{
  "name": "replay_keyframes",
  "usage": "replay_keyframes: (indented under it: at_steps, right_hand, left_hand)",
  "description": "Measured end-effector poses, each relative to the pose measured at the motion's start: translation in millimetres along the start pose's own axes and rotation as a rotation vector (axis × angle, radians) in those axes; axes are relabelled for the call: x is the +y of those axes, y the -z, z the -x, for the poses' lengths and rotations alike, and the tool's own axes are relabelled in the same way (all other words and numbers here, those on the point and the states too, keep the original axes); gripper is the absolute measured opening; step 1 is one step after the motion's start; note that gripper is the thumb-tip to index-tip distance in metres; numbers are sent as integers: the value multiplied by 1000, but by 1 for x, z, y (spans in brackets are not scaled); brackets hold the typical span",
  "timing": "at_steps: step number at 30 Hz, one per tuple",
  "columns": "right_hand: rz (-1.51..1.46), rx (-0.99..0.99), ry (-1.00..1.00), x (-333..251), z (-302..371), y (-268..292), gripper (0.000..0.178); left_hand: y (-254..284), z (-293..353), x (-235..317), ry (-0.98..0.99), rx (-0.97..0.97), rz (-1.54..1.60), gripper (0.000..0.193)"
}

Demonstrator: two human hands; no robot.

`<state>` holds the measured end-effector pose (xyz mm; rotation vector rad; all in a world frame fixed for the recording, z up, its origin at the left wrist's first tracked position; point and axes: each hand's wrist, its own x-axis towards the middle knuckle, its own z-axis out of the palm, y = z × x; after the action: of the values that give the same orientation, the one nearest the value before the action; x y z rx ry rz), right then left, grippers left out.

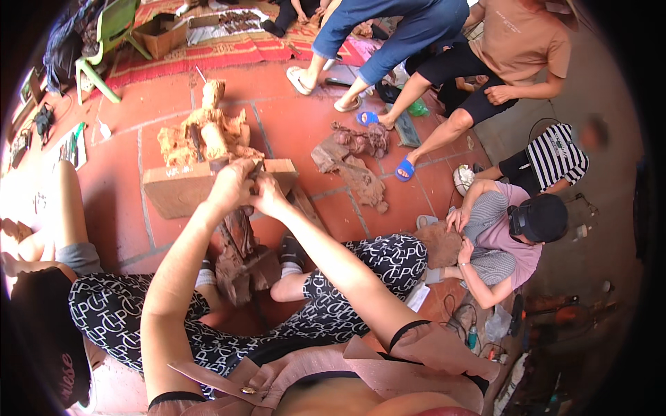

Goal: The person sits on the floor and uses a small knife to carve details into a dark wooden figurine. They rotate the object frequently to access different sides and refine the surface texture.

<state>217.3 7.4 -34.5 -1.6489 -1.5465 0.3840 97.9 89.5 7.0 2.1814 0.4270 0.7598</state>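
Note:
Out in front of me, my left hand and my right hand meet, fingers closed and bent inward. A small dark piece shows between them, but its kind is hidden by the fingers. Just under the hands, a dark brown wood carving stands between my feet; I cannot tell whether the hands touch it. Beyond them is a pale wooden block with chalk-like marks on its face. A light yellow-brown carving with knotty, curling shapes rises behind that block, and a dark stick-like tool leans against it.
Dark carved wood pieces lie on the red tiles. At right, a seated person in a black cap handles a brown wood piece. People stand at the back. A green chair is at far left; cables lie lower right.

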Motion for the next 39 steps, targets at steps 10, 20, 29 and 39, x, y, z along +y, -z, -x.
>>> replay_keyframes:
  at_steps: [10,20,29,39]
  right_hand:
    - [-74,-169,-187,11,-8,-13,53]
    - [-74,-160,-276,-19,-3,3,45]
    - [32,-135,-135,14,-7,-13,54]
    - [81,-265,-266,1,-10,-2,44]
  left_hand:
    - [8,4,-10,107,-32,-116,23]
    - [8,0,-3,158,-102,-124,23]
    - [6,-2,-11,138,-46,-144,25]
    - [6,-1,-14,52,-39,-143,24]
